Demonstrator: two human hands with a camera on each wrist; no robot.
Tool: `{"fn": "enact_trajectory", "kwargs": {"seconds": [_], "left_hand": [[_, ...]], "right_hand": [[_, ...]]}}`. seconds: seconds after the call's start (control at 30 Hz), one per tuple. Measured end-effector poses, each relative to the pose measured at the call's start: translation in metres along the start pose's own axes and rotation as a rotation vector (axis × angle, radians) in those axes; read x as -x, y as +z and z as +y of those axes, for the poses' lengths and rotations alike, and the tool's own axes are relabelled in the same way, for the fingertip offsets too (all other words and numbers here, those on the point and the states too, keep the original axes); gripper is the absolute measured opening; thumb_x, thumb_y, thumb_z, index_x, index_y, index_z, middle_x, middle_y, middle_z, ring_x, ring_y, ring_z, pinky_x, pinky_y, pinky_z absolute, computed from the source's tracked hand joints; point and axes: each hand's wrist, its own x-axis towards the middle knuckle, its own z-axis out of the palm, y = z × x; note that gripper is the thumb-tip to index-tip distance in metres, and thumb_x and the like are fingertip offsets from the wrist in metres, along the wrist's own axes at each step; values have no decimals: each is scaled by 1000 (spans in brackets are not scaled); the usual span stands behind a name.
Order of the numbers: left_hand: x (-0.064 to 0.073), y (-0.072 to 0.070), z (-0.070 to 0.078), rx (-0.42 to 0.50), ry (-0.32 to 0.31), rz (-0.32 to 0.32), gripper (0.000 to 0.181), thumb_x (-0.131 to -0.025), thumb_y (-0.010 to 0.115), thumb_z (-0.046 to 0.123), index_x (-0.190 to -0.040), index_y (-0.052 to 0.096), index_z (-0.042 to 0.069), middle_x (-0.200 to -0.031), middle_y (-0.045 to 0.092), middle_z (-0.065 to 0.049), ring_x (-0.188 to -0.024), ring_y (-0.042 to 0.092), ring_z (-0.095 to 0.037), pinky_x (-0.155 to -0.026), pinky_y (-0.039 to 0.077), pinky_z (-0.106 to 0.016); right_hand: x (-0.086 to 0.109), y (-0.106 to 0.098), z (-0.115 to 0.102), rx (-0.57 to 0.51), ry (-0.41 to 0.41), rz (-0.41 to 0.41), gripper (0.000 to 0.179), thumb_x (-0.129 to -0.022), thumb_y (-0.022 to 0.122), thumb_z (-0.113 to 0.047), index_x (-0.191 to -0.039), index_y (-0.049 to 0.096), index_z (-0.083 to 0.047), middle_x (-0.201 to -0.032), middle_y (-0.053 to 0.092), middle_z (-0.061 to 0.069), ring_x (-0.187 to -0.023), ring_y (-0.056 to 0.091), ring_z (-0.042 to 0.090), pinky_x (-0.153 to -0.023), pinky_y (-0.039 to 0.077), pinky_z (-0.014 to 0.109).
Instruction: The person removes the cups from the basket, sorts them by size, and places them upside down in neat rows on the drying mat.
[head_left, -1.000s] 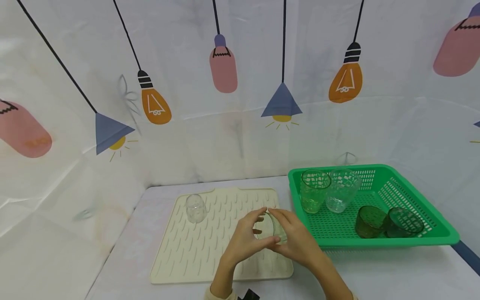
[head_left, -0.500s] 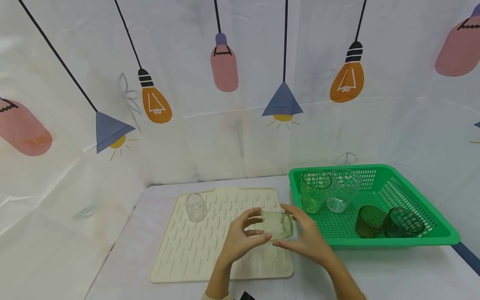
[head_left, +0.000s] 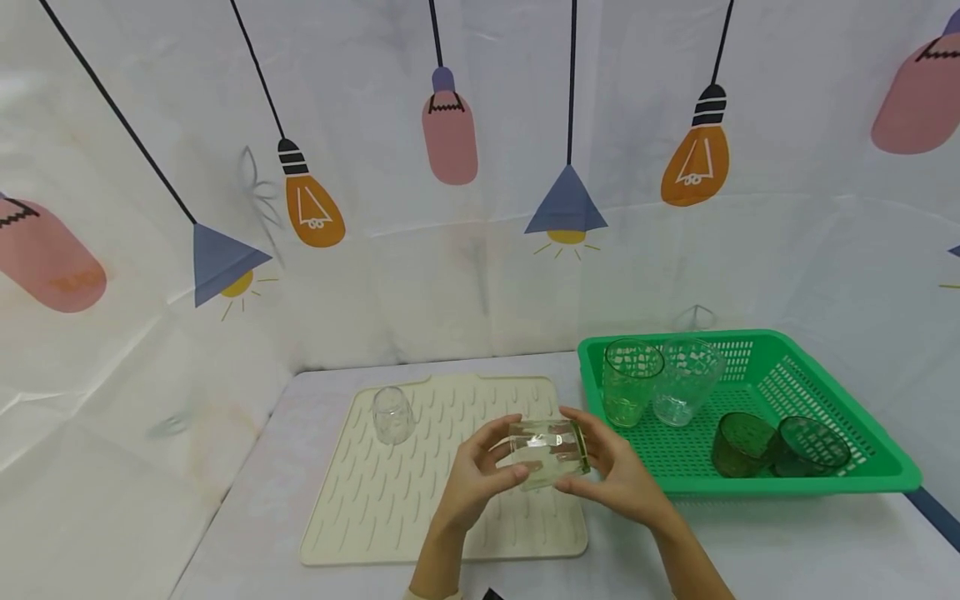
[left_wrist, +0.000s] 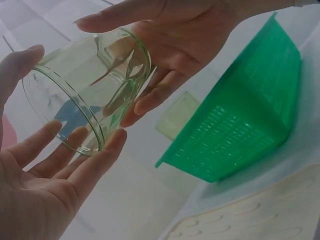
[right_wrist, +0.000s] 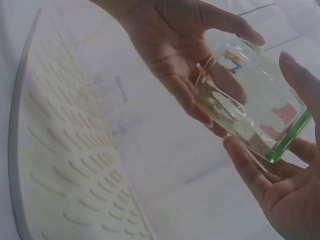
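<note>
A pale green-tinted drinking glass (head_left: 551,450) is held on its side over the beige ridged mat (head_left: 390,517). My left hand (head_left: 480,475) grips the mouth end, its thumb and fingers spread around the rim, as the left wrist view shows. On the other end, my right hand (head_left: 618,471) holds the glass near its thick green base, with thumb below and fingers above in the head view. A clear glass (head_left: 392,415) stands upside down at the back left of the mat.
To the right stands a green perforated basket (head_left: 795,485). In it are a light green glass (head_left: 632,387), a clear glass (head_left: 684,383) and two dark glasses, one green (head_left: 738,446), one greyer (head_left: 810,446). A white sheet with printed lamps (head_left: 480,275) hangs behind the table.
The glass has turned from its round end facing the head camera to lying sideways. My right hand opened wider around the base, then its fingers came back onto the glass.
</note>
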Motion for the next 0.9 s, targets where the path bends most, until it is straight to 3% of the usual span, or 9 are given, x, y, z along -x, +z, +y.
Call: {"fn": "enact_trajectory", "kwargs": {"seconds": [0.17, 0.23, 0.43, 0.53, 0.67, 0.9], "left_hand": [[1, 0, -1, 18, 12, -9, 61, -81, 71, 5, -134, 42, -5, -129, 50, -15, -116, 55, -25, -89, 52, -35], [3, -1, -1, -1, 20, -8, 63, -82, 72, 7, -135, 41, -6, -129, 49, -17, -116, 55, -25, -88, 53, -34], [13, -10, -3, -109, 12, 40, 68, -81, 74, 9, -137, 39, -7, -130, 45, -31, -114, 54, -30, -91, 52, -37], [22, -16, -3, -194, -3, 76, 67, -80, 74, 8, -137, 41, -5, -129, 46, -32, -113, 54, -35, -89, 52, -38], [39, -26, -3, -338, -54, 149, 63, -79, 74, 5, -134, 45, -2, -126, 52, -26, -110, 55, -39, -86, 54, -38], [78, -43, -8, -559, -174, 368, 59, -75, 77, 5, -127, 52, -3, -118, 59, -22, -99, 60, -32, -74, 55, -29]], "right_hand": [[-1, 1, 0, -31, -13, 26, 63, -79, 70, 6, -134, 39, 7, -130, 49, 13, -108, 58, 9, -86, 53, 26], [-1, 1, 0, -36, -11, 29, 61, -79, 70, 6, -132, 39, 10, -128, 48, 23, -106, 59, 9, -84, 54, 27], [-1, 0, 2, -79, -4, 24, 61, -81, 68, 8, -131, 35, 15, -126, 44, 35, -103, 62, 12, -83, 55, 28], [-1, 0, 3, -81, 6, 44, 60, -81, 68, 8, -131, 36, 13, -125, 44, 35, -103, 62, 13, -83, 55, 28], [-1, -1, 4, -66, 3, 71, 60, -79, 69, 8, -131, 37, 12, -123, 46, 35, -102, 62, 11, -82, 55, 29], [-1, -2, 9, -81, 20, 79, 59, -80, 69, 8, -130, 38, 11, -123, 48, 35, -103, 62, 10, -82, 55, 27]]}}
